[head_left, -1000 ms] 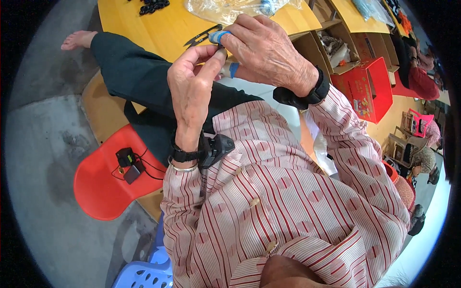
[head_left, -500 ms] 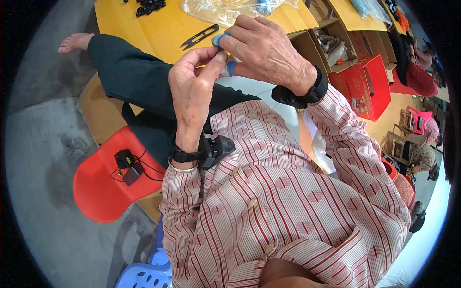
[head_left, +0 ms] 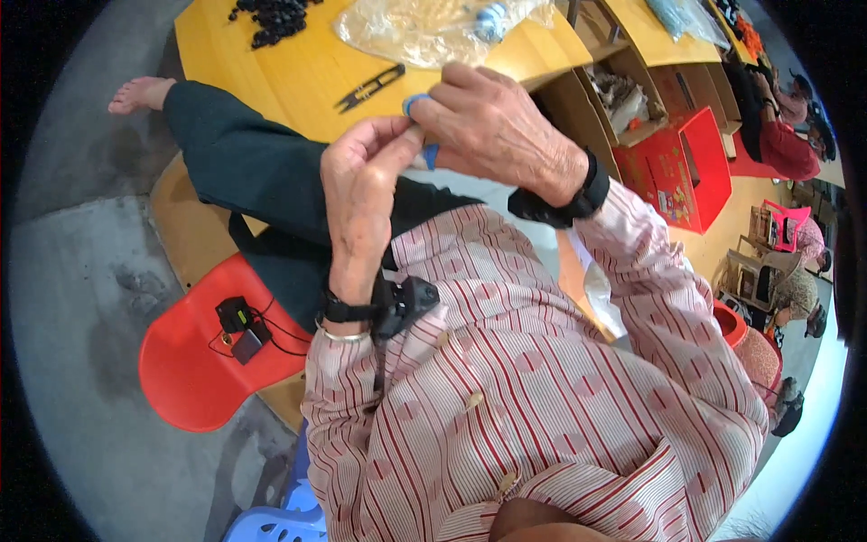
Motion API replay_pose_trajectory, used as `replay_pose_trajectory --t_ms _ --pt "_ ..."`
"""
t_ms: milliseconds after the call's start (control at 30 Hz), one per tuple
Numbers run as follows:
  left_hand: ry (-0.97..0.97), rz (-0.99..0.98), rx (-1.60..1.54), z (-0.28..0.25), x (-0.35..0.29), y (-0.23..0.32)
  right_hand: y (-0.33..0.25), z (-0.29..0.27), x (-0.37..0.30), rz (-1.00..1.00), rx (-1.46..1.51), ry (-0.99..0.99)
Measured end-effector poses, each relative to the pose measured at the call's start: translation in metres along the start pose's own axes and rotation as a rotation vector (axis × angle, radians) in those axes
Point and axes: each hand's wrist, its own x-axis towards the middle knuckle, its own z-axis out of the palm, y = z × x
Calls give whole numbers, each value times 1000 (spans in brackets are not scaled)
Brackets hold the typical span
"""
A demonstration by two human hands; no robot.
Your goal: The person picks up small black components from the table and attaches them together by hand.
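Note:
Both hands meet just in front of the yellow table edge. My left hand (head_left: 359, 194) is closed in a pinch, thumb against fingers. My right hand (head_left: 501, 131) is closed with its fingertips touching the left ones. Blue tape (head_left: 414, 103) wraps a right fingertip, and more blue shows on the right thumb. Whatever lies between the fingertips is too small and too covered to make out. Beyond the hands, black thread snips (head_left: 370, 88) lie on the table, apart from both hands.
On the yellow table (head_left: 262, 77) are a pile of small black pieces (head_left: 274, 20) and a clear plastic bag (head_left: 397, 32) with a blue roll (head_left: 490, 23). To the right stand an open cardboard box (head_left: 623, 95) and a red box (head_left: 664, 176). A red chair (head_left: 181, 370) holds black devices. Other people sit far right.
The view has shifted, so the table things sit lower in it and more black pieces show. The hands stay together, their fingertips pressed closer.

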Motion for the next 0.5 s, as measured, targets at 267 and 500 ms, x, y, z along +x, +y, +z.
replay_pose_trajectory --t_ms 267,500 --pt "-93 -93 -74 -5 -5 -8 -5 2 -11 68 81 -54" --pt "-114 -120 -77 -12 -6 7 0 -1 -8 45 117 -15"
